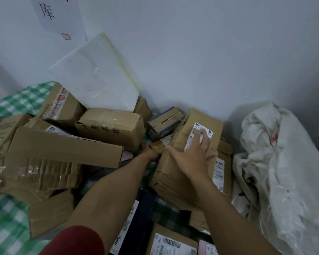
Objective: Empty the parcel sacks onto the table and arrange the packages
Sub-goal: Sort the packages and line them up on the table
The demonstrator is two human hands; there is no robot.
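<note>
Stage: arranging; judged from the heap, at least one sack's load is already out on the tabletop [9,227], which shows as green checked cloth between the parcels
Sack: a white woven sack [284,162] lies slumped and creased at the right end of the tabletop against the wall; whether anything is left inside cannot be told
Package in hand: a crumpled brown package [175,173] with a white label [209,132] near its far end; it lies right of centre on top of other cartons, just beside the sack
Right grip: the right grip [193,155] is wide, fingers spread and laid flat on top of the crumpled brown package, fingertips over the label; it presses rather than clasps
Left grip: the left grip [151,153] is at the package's left end; its fingers are hidden behind the taped corner, so I cannot tell whether it holds or only touches
Pile on the left: a long carton [63,144], a taped carton [110,127] and a white foam box [94,76] leaning on the wall; all tilted and overlapping
Middle: a small blue box [166,122] wedged between the taped carton and the crumpled package
Near edge: a labelled carton [171,242] and a dark parcel [145,203], lying loose
Done: emptying looks largely finished
Left: almost all the ordering; nothing stands in rows or stacks yet
</note>
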